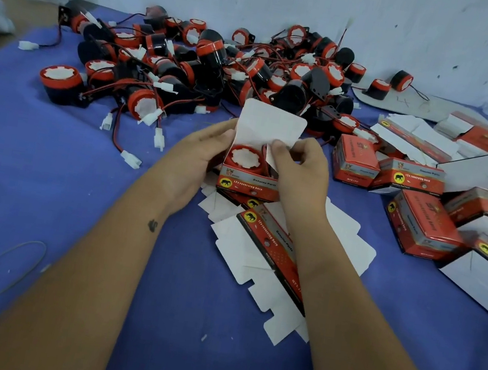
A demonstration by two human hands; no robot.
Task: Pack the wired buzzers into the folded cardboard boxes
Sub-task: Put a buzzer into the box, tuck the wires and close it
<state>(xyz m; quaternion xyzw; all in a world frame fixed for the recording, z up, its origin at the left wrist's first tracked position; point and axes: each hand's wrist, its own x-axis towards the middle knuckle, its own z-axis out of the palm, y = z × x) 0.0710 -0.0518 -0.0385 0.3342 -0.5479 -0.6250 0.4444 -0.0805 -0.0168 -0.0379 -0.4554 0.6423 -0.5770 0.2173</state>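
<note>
My left hand [206, 150] holds the open box [248, 180] by its left side, above the blue cloth [75, 190]. One buzzer [245, 158] sits inside it, red face up. My right hand [300, 165] pinches the small side flap [273, 154], and the white lid flap [273, 124] stands upright. The pile of buzzers [210, 64] lies behind, closed boxes [356, 161] to the right, flat boxes [268, 246] under my wrists.

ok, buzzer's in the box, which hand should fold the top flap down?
Probably the right hand: it already pinches a side flap at the open top, just under the raised lid flap. The left hand grips the box wall, steadying it with the buzzer inside.
</note>
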